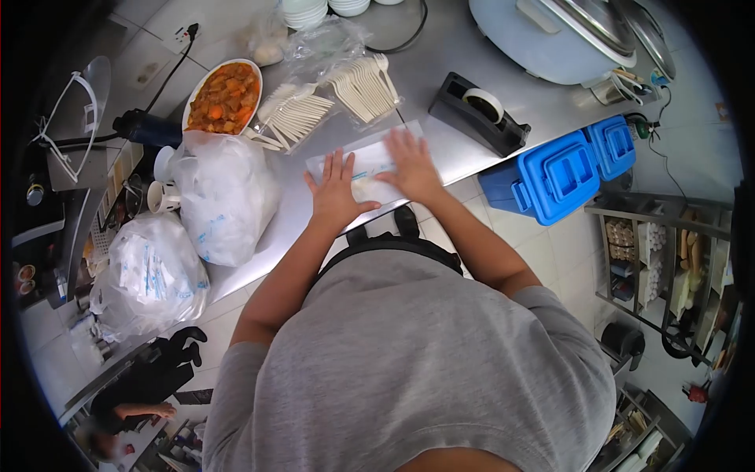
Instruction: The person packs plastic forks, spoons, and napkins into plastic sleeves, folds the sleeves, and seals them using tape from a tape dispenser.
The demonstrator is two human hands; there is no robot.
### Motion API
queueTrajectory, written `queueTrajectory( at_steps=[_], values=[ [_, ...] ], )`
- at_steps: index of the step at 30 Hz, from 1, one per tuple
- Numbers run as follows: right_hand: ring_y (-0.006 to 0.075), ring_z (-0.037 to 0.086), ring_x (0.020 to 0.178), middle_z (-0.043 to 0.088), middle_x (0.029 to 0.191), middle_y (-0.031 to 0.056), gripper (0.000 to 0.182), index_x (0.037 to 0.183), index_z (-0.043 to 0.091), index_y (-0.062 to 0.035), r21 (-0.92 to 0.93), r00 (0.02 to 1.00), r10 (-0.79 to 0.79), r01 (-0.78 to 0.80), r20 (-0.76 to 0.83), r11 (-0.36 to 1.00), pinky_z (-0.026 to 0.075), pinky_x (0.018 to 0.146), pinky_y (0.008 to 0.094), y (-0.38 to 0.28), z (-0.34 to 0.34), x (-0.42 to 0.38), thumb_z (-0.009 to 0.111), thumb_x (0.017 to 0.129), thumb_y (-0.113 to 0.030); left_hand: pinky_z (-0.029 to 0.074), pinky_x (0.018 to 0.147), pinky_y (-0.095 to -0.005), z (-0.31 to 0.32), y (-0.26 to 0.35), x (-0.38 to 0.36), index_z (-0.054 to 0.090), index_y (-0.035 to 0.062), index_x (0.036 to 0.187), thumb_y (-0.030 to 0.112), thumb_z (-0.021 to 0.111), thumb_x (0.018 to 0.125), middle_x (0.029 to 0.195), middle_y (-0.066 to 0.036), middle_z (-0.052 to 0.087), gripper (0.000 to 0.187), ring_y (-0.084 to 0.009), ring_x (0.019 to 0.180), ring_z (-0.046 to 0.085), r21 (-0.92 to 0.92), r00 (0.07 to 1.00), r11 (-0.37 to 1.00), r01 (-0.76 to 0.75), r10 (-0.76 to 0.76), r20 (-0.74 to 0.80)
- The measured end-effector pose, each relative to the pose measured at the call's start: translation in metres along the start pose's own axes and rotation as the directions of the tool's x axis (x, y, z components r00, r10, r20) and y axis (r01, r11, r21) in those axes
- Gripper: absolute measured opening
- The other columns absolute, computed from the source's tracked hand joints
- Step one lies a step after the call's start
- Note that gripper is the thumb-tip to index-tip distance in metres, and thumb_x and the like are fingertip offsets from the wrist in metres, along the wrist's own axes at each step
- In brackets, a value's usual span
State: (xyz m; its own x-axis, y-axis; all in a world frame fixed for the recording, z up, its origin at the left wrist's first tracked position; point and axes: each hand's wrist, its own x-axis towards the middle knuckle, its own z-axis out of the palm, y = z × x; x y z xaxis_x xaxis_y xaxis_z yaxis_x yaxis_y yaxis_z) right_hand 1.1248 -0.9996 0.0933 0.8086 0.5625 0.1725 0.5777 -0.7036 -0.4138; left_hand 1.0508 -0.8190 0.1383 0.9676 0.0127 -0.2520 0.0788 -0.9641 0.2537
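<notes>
A flat white plastic bag (pixel 366 161) with light blue print lies on the steel table near its front edge. My left hand (pixel 338 193) rests over the left part of the bag, palm down with fingers spread. Over its right part is my right hand (pixel 412 169), also open, its fingertips smeared by motion. Just beyond the hands lie two bunches of cream plastic forks, one at the left (pixel 295 114) and one at the right (pixel 364 88). To the right stands a black tape dispenser (pixel 472 118) with a roll of clear tape.
Stuffed white plastic bags (pixel 224 197) stand on the left beside a white bowl of orange-red stew (pixel 226 98). Blue lidded bins (pixel 550 177) are below the table's right edge. A big translucent tub (pixel 543 43) sits far right. Another person (pixel 134 393) is at lower left.
</notes>
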Motion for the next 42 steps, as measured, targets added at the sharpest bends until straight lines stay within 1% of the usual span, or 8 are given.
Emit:
queueTrajectory(
  at_steps=[2,11,17,19,25,33,39,42],
  values=[
    [0.0383,0.032,0.134,0.039,0.143,0.0199,0.067,0.134,0.048,-0.0057,0.060,0.990,0.059,-0.052,-0.129,0.997,0.019,0.110,0.0540,0.020,-0.007,-0.004,0.067,0.080,-0.040,0.002,0.109,-0.0657,0.000,-0.003,-0.001,0.027,0.0106,0.147,0.064,0.077,0.056,0.156,-0.012,0.016,0.117,-0.0280,0.145,0.011,0.011,1.000,1.000,-0.004,0.004,-0.008],
    [0.0337,0.055,0.099,0.062,0.104,0.0160,0.033,0.108,0.061,-0.0025,0.377,0.984,-0.175,0.150,0.031,0.914,0.043,0.090,0.0407,0.017,-0.020,-0.007,0.058,0.075,0.000,0.000,0.109,-0.0658,-0.006,0.000,0.004,0.032,0.0119,0.145,0.061,0.079,0.053,0.154,-0.014,0.021,0.115,-0.0303,0.144,0.016,0.048,0.999,0.999,-0.021,0.022,-0.035],
    [0.0363,0.049,0.116,0.054,0.125,0.0185,0.042,0.122,0.053,-0.0023,0.322,0.975,-0.045,0.115,-0.216,0.940,0.037,0.101,0.0440,0.000,-0.029,-0.007,0.062,0.083,-0.013,-0.001,0.109,-0.0665,-0.013,0.006,0.003,0.032,0.0105,0.146,0.062,0.079,0.053,0.154,-0.017,0.019,0.116,-0.0358,0.144,0.013,0.095,1.000,0.995,0.002,-0.001,-0.007],
    [0.0366,0.044,0.123,0.050,0.130,0.0192,0.048,0.126,0.050,-0.0025,0.170,0.994,-0.058,0.072,-0.088,0.983,0.033,0.104,0.0448,-0.003,-0.016,-0.015,0.064,0.084,-0.022,-0.001,0.108,-0.0670,-0.011,0.007,0.005,0.031,0.0104,0.146,0.064,0.078,0.052,0.155,-0.017,0.017,0.118,-0.0363,0.144,0.011,0.086,1.000,0.996,0.015,-0.015,0.004],
    [0.0355,0.041,0.127,0.048,0.132,0.0194,0.059,0.126,0.051,-0.0026,0.269,0.977,-0.204,0.215,-0.068,0.939,0.030,0.107,0.0446,-0.007,-0.045,-0.001,0.069,0.080,-0.034,0.016,0.110,-0.0596,-0.010,-0.006,-0.016,0.046,0.0089,0.133,0.051,0.078,0.065,0.138,-0.015,0.040,0.086,-0.0341,0.132,0.035,-0.119,0.887,0.951,-0.286,0.216,-0.407],
    [0.0334,0.048,0.115,0.053,0.120,0.0141,0.056,0.119,0.054,-0.0047,0.269,0.923,-0.292,0.223,0.252,0.937,0.036,0.100,0.0417,0.043,-0.070,-0.025,0.068,0.065,-0.009,0.041,0.093,-0.0436,0.032,-0.059,-0.068,0.061,0.0054,0.094,0.018,0.066,0.082,0.104,-0.009,0.059,0.018,-0.0308,0.103,0.054,-0.108,0.889,0.938,-0.329,0.269,-0.370],
    [0.0292,0.055,0.102,0.062,0.101,0.0082,0.025,0.100,0.063,-0.0087,0.305,0.934,-0.294,0.225,0.202,0.926,0.043,0.087,0.0407,0.049,-0.053,-0.018,0.066,0.076,-0.009,0.044,0.087,-0.0393,0.037,-0.068,-0.057,0.060,0.0025,0.092,0.011,0.057,0.089,0.099,-0.012,0.063,0.009,-0.0312,0.096,0.056,-0.371,0.859,0.904,-0.212,-0.009,-0.512],
    [0.0284,0.059,0.086,0.063,0.082,0.0074,0.009,0.090,0.063,-0.0074,0.446,0.983,-0.098,0.020,0.153,0.895,0.046,0.078,0.0385,0.052,-0.041,-0.006,0.061,0.085,-0.014,0.044,0.084,-0.0361,0.038,-0.065,-0.046,0.059,0.0018,0.092,0.012,0.052,0.093,0.098,-0.014,0.063,0.013,-0.0303,0.093,0.057,-0.608,0.797,0.775,-0.171,-0.254,-0.548]
  ],
)
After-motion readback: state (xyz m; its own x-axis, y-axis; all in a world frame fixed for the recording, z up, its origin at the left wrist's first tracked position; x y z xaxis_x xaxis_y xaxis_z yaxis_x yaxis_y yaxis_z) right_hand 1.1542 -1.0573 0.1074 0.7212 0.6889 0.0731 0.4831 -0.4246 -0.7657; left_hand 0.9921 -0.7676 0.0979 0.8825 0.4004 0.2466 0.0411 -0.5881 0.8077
